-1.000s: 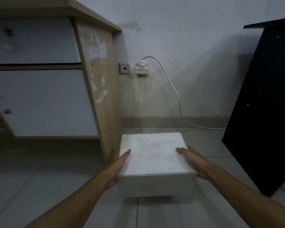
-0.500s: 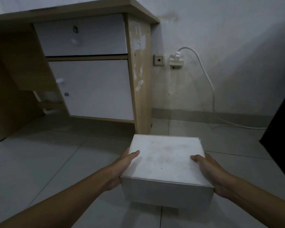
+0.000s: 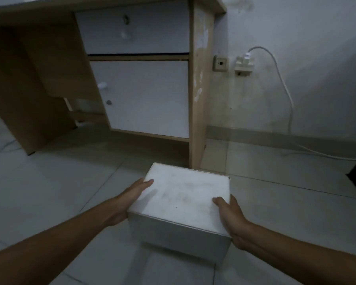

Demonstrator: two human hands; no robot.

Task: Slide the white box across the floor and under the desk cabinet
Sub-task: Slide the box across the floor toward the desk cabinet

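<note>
Floor [image 3: 49,192] of pale grey tiles fills the lower part of the head view, meeting a white wall [image 3: 317,58] at the back right. Against that wall stands a wooden desk [image 3: 199,99], seen from low down; its cabinet [image 3: 144,97] has a white drawer front above and a white door below, with a dark gap between the cabinet's underside and the tiles.

In front of the desk's right side panel, near it but not touching, sits the white box [image 3: 183,200]. It is turned at a slant, one far corner aimed toward the foot of the panel. It is out in the open, not under the cabinet.

Two bare forearms reach in from the bottom corners. The left hand [image 3: 130,200] presses flat against the box's left side, thumb lying over the top edge. The right hand [image 3: 232,219] clasps the right near corner, thumb on the lid and fingers wrapped down the side. The box is held between both hands.

On the wall, right of the desk, are a small socket [image 3: 220,63] and a plug adapter [image 3: 244,64], from which a white cable [image 3: 286,93] loops down to the floor.
</note>
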